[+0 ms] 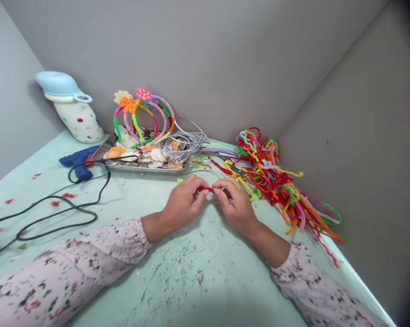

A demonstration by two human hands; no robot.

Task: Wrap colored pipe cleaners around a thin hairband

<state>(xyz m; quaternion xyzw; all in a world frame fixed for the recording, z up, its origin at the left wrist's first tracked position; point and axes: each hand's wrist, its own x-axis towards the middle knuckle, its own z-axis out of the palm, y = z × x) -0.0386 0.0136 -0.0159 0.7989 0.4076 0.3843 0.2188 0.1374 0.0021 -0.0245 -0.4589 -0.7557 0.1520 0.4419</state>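
A short red pipe cleaner (206,189) is pinched between both hands above the pale green table (177,272). My left hand (183,201) grips its left end with curled fingers. My right hand (234,203) holds the right end, fingers closed round it. Both hands rest low over the table, almost touching each other. Just behind my right hand lies a heap of coloured pipe cleaners (279,181).
A metal tray (146,167) at the back holds shells, grey wire hoops (182,143) and wrapped headbands with flowers (141,113). A blue glue gun (78,160) with a black cable (55,204) lies left. A white and blue jug (73,109) stands far left. Grey walls close the corner.
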